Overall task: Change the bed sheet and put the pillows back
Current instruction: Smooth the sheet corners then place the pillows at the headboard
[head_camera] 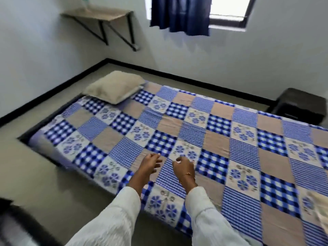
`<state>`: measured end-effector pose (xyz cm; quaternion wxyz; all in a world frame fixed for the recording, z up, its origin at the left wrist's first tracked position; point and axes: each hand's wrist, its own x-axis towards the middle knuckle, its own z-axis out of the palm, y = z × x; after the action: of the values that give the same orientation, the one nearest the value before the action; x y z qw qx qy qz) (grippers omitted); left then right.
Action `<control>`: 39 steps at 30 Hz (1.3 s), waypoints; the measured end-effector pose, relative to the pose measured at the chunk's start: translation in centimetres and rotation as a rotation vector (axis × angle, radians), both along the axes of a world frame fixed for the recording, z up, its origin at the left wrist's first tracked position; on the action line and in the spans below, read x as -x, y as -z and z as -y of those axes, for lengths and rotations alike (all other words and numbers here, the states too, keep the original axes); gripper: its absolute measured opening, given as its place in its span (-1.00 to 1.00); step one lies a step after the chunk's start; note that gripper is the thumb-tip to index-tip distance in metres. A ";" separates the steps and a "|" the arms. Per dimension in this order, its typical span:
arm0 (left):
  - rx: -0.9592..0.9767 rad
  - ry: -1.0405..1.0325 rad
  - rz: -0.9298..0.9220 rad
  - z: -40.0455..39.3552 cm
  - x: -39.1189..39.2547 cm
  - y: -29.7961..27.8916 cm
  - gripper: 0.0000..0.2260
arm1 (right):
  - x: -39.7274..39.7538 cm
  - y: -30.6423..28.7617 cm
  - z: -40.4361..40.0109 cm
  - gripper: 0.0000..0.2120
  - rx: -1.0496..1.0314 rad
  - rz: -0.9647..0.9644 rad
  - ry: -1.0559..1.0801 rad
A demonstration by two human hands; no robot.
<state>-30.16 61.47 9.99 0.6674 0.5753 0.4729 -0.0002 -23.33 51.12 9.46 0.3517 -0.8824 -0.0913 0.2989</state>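
So, from the head camera, the bed [35,139] sits low on the floor [44,174] and a bed sheet [204,135] with blue and tan squares covers it from end to end. It lies flat on top, with only small wrinkles near the middle. At the far left end I think the sheet goes over the edge, but the picture is blurry there, so I cannot tell if it is tucked in.

One tan pillow [114,87] rests at the far left end of the bed, on top of the sheet. At the right edge of the picture, low down, a pale thing [319,208] lies on the sheet. It may be a second pillow, but too little of it shows to be sure.

The left hand [150,165] and the right hand [183,166] reach out side by side over the near part of the sheet. The fingers [157,156] of the left hand are loose and spread, holding nothing. The right hand's fingers are bent a little, and they hold nothing too. I cannot tell if either hand touches the cloth.

I think most of the job is done: the sheet is on and one pillow is back. What may be left is smoothing the wrinkles and putting back the other pillow, if there is one.
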 end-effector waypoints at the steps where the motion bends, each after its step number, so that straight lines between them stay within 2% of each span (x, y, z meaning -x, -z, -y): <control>1: -0.004 -0.048 -0.011 -2.2 0.9 0.1 -0.79 | 0.6 -0.2 -2.4 -0.72 -0.014 0.002 -0.021; 7: 0.067 -0.268 0.003 -14.8 5.4 1.4 -0.87 | 1.9 0.8 -17.6 -0.77 -0.052 0.002 -0.162; 11: 0.036 -0.346 -0.038 -23.1 6.0 2.5 -0.89 | 2.2 2.5 -27.0 -0.77 -0.066 -0.009 -0.192; 17: -0.006 -0.264 -0.152 -36.0 3.1 2.9 -0.88 | 0.3 4.0 -40.5 -0.75 -0.069 -0.106 -0.214; 24: 0.073 -0.277 -0.132 -48.4 -1.9 4.3 -0.89 | -3.1 5.8 -53.1 -0.76 -0.066 -0.201 -0.208; 29: 0.128 -0.189 -0.117 -57.6 -7.2 7.1 -0.87 | -6.6 9.7 -61.9 -0.84 -0.137 -0.421 0.102; 35: 0.166 -0.086 -0.169 -68.2 -12.6 11.6 -0.87 | -10.2 13.5 -70.5 -0.80 -0.454 -0.871 0.613; 37: 0.208 -0.115 -0.167 -70.9 -14.4 12.7 -0.89 | -11.2 14.9 -73.0 -0.67 -0.555 -0.931 0.707; 39: 0.284 -0.170 -0.138 -73.1 -15.8 13.5 -0.89 | -12.3 15.7 -75.0 -0.34 -0.713 -0.957 0.831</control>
<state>-14.37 134.52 -3.46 0.7056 0.4318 0.5596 -0.0501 -10.99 126.14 -6.23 0.7039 -0.4484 0.3235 0.4459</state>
